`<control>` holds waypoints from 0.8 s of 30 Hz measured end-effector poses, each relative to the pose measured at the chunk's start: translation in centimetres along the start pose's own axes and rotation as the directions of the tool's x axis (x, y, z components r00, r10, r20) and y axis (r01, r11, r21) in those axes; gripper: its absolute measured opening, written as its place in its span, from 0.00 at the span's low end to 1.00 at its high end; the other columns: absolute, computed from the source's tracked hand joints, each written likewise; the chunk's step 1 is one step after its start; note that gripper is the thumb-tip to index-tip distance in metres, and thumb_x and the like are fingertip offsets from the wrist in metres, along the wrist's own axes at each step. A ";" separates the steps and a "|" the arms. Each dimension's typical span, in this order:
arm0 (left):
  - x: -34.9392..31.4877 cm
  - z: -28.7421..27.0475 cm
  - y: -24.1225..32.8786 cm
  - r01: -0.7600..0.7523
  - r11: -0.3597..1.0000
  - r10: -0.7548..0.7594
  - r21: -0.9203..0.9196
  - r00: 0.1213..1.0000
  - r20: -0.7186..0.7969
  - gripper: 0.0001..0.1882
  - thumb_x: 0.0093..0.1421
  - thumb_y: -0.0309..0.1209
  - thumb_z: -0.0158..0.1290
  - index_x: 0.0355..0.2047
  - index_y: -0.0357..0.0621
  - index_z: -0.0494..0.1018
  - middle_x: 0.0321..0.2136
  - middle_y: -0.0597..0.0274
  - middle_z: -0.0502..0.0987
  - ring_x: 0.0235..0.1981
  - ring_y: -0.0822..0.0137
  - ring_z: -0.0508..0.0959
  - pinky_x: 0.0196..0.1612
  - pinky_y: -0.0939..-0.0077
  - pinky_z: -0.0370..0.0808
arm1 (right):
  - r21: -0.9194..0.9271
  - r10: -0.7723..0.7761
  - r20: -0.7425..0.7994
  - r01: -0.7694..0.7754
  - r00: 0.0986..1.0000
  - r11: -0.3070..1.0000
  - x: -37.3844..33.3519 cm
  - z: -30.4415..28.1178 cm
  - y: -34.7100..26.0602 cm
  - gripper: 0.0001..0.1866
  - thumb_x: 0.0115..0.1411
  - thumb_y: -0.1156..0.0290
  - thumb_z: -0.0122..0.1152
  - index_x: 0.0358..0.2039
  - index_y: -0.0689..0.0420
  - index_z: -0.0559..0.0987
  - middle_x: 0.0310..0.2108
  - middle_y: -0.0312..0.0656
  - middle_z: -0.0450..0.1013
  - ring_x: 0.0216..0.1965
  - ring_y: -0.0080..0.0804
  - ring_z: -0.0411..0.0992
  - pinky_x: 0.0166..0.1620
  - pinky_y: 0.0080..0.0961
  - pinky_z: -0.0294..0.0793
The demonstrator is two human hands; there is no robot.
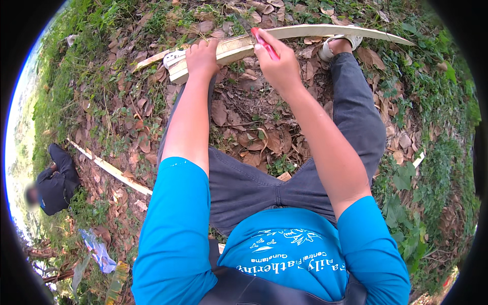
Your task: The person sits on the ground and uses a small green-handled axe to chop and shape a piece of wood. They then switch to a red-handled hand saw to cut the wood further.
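My left hand [202, 58] is closed over a thick pale piece of wood [235, 53], its fingers wrapped across the top. My right hand [279, 65] grips the red handle of a knife [265, 42]. The dark blade points up and left, away from me, and crosses the wood just right of my left hand. A long pale strip of wood [325, 30] stretches from there to the far right, passing by my right foot. Whether the strip and the thick piece are joined is hidden by the hands.
White shoes [351, 36] are on my feet, beside the wood. Dry leaves and green plants cover the ground. Another pale strip [113, 170] lies to the left. A person in dark clothes [58, 180] sits far left, with a crumpled plastic bag [99, 254] nearby.
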State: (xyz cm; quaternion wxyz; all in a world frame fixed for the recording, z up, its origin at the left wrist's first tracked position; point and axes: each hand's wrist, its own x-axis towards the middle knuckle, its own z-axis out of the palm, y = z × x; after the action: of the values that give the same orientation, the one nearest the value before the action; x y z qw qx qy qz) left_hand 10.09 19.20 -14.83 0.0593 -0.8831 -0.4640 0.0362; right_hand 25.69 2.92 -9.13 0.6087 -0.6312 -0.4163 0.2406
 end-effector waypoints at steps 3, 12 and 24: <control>0.7 -0.3 -0.1 0.000 1.000 0.000 -0.015 0.999 0.039 0.46 0.47 0.41 0.75 0.65 0.64 0.66 0.54 0.63 0.76 0.57 0.55 0.75 0.60 0.55 0.70 | 0.010 -0.053 0.082 0.052 0.995 0.999 -5.5 -1.6 1.7 0.27 0.68 0.72 0.59 0.67 0.59 0.72 0.56 0.52 0.78 0.57 0.32 0.77 0.59 0.26 0.72; -0.2 1.2 -0.8 -0.009 1.000 0.009 -0.007 0.998 -0.054 0.44 0.46 0.41 0.75 0.63 0.64 0.67 0.52 0.65 0.76 0.56 0.56 0.76 0.60 0.56 0.69 | 0.173 0.257 0.126 -0.276 0.958 0.945 -12.6 -8.9 -7.4 0.25 0.71 0.74 0.56 0.67 0.64 0.71 0.60 0.49 0.75 0.60 0.28 0.72 0.63 0.24 0.67; -3.4 2.2 1.2 -0.003 0.999 0.020 0.054 0.947 -0.320 0.40 0.44 0.31 0.70 0.59 0.60 0.68 0.47 0.63 0.73 0.51 0.57 0.73 0.57 0.56 0.67 | 0.101 0.172 0.017 -0.173 0.985 0.980 0.3 -0.4 -2.1 0.23 0.66 0.73 0.60 0.60 0.66 0.77 0.52 0.51 0.80 0.45 0.29 0.80 0.51 0.23 0.77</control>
State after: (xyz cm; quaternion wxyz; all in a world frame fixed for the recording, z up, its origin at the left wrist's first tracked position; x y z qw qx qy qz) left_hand 8.87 15.83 -17.18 0.1569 -0.8782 -0.4418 -0.0949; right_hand 25.70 2.73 -6.96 0.6151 -0.6320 -0.3497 0.3161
